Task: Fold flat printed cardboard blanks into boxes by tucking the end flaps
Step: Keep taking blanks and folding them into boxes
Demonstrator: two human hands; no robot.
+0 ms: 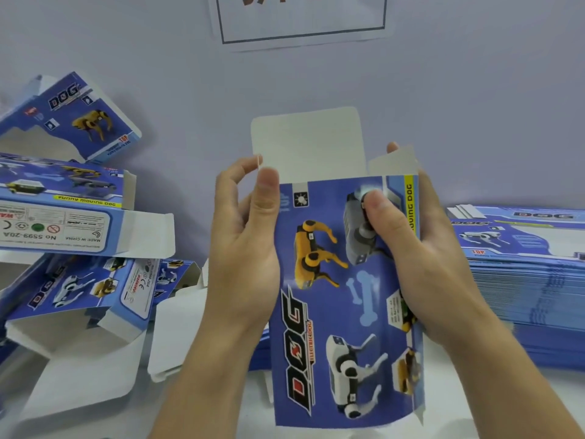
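Box blank (342,299) at centre frame, held up off the surface (474,403), printed face toward the camera, top end pointing away. Both hands grasp it: left hand (247,245) wraps the left edge, thumb near the upper left corner; right hand (421,248) wraps the right edge, thumb pressed on the printed face.

Top end not yet tucked. Big white end flap (308,141) stands up, w/ a small side flap (394,164) upright at its right. Fingertips show behind both corners.

Risks, as judged:
- Main flap pushed down before the side flaps go in, so side flaps get trapped outside or crumple.
- Thumb pressure on the face could dent or crease the print; card looks thin.
- Body seems only partly squared up. If it collapses back flat while tucking, the tab misses its slot and bends.
- Bottom end near lower frame looks open too; can't tell its flap state. Whole thing may skew w/ nothing locked.

Around:
- Left side of frame: pile of folded boxes (63,198), jumbled, several w/ open flaps sticking out toward centre. Crowds any set-down spot on the left.
- Right of frame: tall stack of flat blanks (525,280), just beside the right wrist; elbow swing could knock it.
- Upper centre: paper notice (300,30) on the wall, text cut off.
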